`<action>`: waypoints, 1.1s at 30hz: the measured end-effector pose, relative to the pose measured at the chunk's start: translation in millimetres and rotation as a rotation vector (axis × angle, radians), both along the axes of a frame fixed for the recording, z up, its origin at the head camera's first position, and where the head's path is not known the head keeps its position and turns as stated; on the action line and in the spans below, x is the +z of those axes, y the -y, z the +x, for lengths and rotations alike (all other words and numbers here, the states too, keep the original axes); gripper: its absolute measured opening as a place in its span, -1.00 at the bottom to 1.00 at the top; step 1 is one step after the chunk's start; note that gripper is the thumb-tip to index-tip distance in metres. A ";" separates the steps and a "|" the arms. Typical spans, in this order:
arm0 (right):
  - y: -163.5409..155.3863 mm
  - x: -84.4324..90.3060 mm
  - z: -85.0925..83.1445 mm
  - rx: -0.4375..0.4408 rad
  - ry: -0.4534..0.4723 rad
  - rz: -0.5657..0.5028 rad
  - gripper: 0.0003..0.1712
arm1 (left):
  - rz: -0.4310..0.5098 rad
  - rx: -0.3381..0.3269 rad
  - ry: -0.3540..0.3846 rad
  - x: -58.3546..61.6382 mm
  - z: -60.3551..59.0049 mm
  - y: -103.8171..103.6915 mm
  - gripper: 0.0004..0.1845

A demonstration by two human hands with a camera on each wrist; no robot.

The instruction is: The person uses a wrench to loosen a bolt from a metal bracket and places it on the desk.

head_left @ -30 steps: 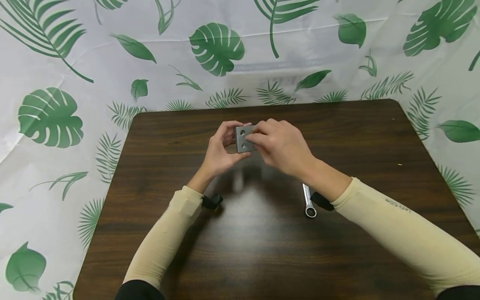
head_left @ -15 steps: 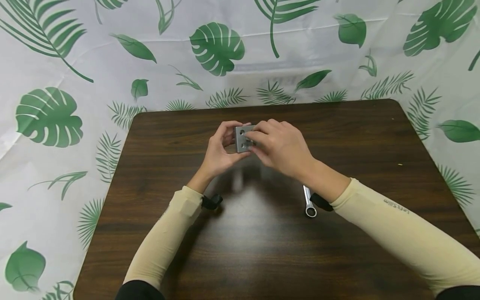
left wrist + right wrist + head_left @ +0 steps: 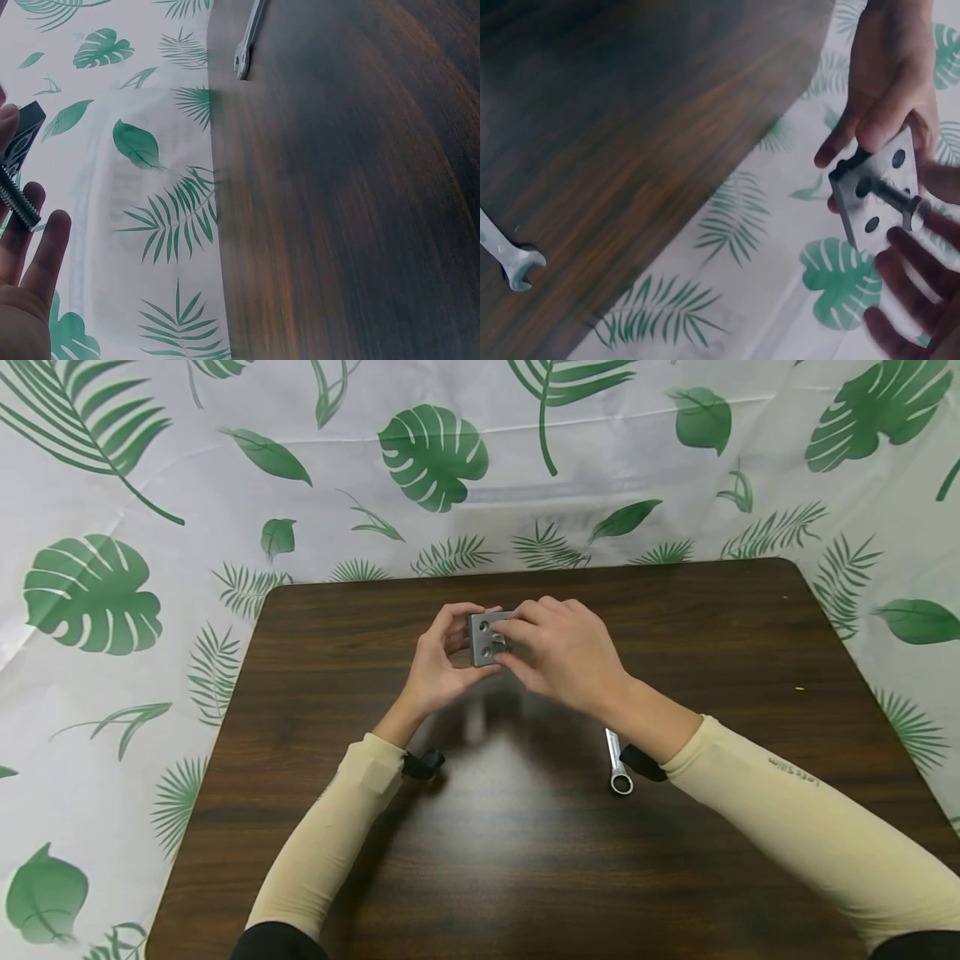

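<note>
Plate, grey metal with round holes, sits in mid-air at the frame's upper centre above the counter. My left hand grips its left edge; my right hand pinches a bolt pushed through one hole. Lower right of my hands, a wrench lies flat, partly hidden under my right wrist. A leaf-print cloth hangs behind.

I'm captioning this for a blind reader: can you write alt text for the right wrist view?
A left hand holds up a grey metal plate with round holes, while right-hand fingers turn a bolt set in one hole. Below lie a dark wooden table, a wrench and a leaf-print cloth.
</note>
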State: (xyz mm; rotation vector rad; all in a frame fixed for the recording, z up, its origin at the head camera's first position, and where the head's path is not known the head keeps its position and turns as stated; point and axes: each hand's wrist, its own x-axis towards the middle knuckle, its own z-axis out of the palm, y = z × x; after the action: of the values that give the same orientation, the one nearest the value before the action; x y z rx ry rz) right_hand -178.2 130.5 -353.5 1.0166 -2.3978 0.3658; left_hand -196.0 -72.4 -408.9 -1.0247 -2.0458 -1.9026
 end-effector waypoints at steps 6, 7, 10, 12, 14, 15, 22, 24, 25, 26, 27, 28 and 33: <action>1.3 0.1 1.7 -0.082 0.051 0.008 -0.71 | -0.002 0.003 -0.006 -6.4 -4.9 -0.1 -0.26; 1.3 0.2 1.4 -0.052 0.048 0.011 -0.76 | -0.003 0.004 -0.006 -6.1 -4.7 0.1 -0.26; 1.2 -0.2 0.5 0.030 0.018 0.015 -0.73 | -0.005 0.009 -0.004 -2.1 -2.3 0.6 -0.27; 1.6 -0.7 0.3 0.024 0.015 -0.001 -0.71 | -0.005 0.010 -0.007 1.6 0.0 0.7 -0.28; 1.9 -0.5 1.0 -0.037 0.030 -0.010 -0.70 | -0.005 0.008 -0.010 1.4 -0.3 0.9 -0.28; 1.9 -0.1 1.6 -0.072 0.052 -0.014 -0.69 | -0.005 0.008 -0.011 1.3 -0.4 0.9 -0.28; 0.7 2.1 2.1 -0.046 0.092 0.011 -0.80 | -0.011 0.009 -0.003 1.3 -1.0 1.2 -0.28; -0.2 1.1 1.5 0.003 0.062 0.006 -0.70 | -0.012 0.014 -0.001 1.1 -1.2 1.8 -0.28; -0.3 0.6 1.4 0.011 0.055 0.002 -0.66 | -0.013 0.016 -0.002 0.8 -1.3 2.0 -0.27; -0.3 -0.1 1.5 0.004 0.052 -0.006 -0.65 | -0.012 0.016 -0.002 0.6 -1.5 2.2 -0.28; -0.1 -0.7 1.8 -0.017 0.052 -0.010 -0.65 | -0.013 0.015 -0.004 0.5 -1.6 2.4 -0.28; 0.4 -1.1 2.2 -0.041 0.058 -0.017 -0.64 | -0.013 0.014 -0.005 0.5 -1.7 2.4 -0.28; 2.7 -0.8 2.8 -0.109 0.071 -0.016 -0.69 | -0.016 0.011 -0.013 1.6 -1.8 1.9 -0.27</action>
State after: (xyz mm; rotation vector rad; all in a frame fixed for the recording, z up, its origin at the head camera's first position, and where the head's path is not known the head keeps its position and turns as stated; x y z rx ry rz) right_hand -175.5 127.8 -354.3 0.8754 -2.4970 0.3867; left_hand -197.8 -74.3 -407.3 -1.0248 -2.0586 -1.8726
